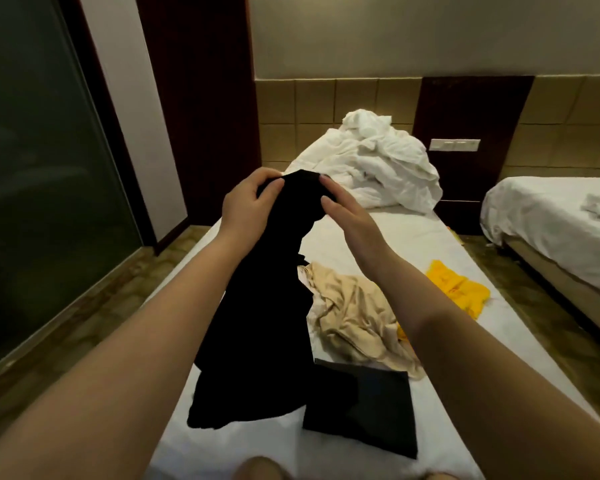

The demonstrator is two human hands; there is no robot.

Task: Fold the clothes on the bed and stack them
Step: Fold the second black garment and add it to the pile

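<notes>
A black garment [257,317] hangs from both my hands above the white bed [440,244], its lower end bunched on the sheet. My left hand [248,206] grips its top edge. My right hand [347,213] pinches the same top edge from the right side. A folded dark garment [368,414] lies flat on the sheet near me. A crumpled beige garment [357,323] lies in the middle of the bed. A yellow garment [458,289] rests near the bed's right edge.
A heap of white bedding [378,168] sits at the far end of the bed. A second white bed [551,223] stands to the right across a narrow floor gap. A dark glass panel [32,168] lines the left side.
</notes>
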